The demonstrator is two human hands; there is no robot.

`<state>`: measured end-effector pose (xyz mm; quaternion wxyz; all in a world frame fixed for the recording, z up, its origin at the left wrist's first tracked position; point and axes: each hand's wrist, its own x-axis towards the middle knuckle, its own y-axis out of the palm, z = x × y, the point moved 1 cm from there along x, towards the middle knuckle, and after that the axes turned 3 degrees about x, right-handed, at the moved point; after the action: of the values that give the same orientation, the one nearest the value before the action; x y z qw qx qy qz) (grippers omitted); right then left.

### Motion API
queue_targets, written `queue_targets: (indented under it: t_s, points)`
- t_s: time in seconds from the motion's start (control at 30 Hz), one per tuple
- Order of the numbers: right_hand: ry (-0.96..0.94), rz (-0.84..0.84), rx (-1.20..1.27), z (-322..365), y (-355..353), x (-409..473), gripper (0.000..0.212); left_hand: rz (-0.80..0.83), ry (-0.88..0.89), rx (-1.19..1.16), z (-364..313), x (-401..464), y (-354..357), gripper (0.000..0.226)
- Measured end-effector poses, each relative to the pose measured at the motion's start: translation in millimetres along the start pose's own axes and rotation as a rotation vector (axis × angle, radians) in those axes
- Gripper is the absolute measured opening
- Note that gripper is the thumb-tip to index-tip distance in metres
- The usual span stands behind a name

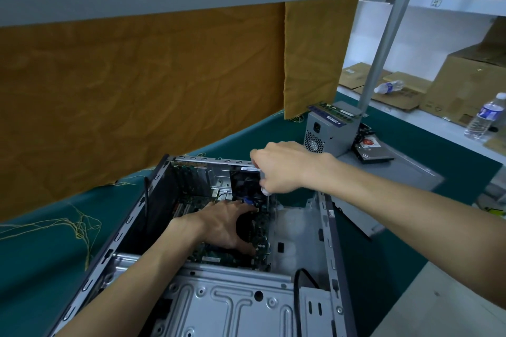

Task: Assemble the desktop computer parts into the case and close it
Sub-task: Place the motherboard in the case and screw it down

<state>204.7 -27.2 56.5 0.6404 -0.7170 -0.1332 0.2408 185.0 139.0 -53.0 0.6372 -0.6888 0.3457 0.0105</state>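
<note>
Ochre curtain [137,76] behind green table [41,268]; white shelves [451,4] with cardboard boxes [471,82].

Single head-worn view, wide-angle, looking forward and steeply down from close above the open case [325,216]; the shelves [451,3] curve away behind.
</note>
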Motion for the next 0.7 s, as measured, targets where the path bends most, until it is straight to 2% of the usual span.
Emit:
queue_targets:
  t_s: [0.07, 0.13, 0.2, 0.27, 0.33, 0.4, 0.47, 0.53, 0.6, 0.7]
  points:
    - [-0.002, -0.092, -0.092, 4.1, 2.1, -1.2, 0.031, -0.017, 0.008, -0.009, -0.5, 1.3, 0.2, 0.105]
    - [-0.018, -0.071, -0.066, 5.8, 3.6, -1.0, 0.037, -0.028, 0.011, -0.013, 0.1, 2.0, 1.3, 0.104]
    - [-0.056, -0.059, 0.013, 5.4, 5.0, -0.1, 0.034, -0.031, 0.011, -0.013, 2.0, 2.9, 2.2, 0.103]
    - [-0.056, -0.148, -0.069, 5.1, 6.6, 0.1, 0.029, -0.029, 0.015, -0.019, 3.7, 4.5, 3.0, 0.104]
    - [-0.021, -0.197, -0.157, 3.3, 6.0, -0.5, 0.040, -0.028, 0.014, -0.037, 5.8, 6.0, 3.6, 0.105]
    - [-0.013, -0.126, -0.097, -1.5, 6.7, -0.7, 0.052, -0.023, 0.012, -0.052, 7.5, 7.1, 4.2, 0.106]
    - [-0.038, -0.060, 0.018, -3.8, 8.0, -1.0, 0.048, -0.020, 0.018, -0.054, 8.3, 7.5, 4.8, 0.106]
    - [-0.042, -0.125, -0.038, -4.0, 10.4, -1.5, 0.038, -0.016, 0.020, -0.064, 8.7, 7.8, 4.9, 0.106]
    - [-0.013, -0.148, -0.082, -6.4, 8.4, -1.9, 0.045, -0.018, 0.023, -0.068, 8.7, 8.3, 4.6, 0.106]
    - [-0.037, -0.025, 0.082, -8.6, 5.6, -2.8, 0.045, -0.023, 0.024, -0.063, 8.4, 8.4, 5.2, 0.105]
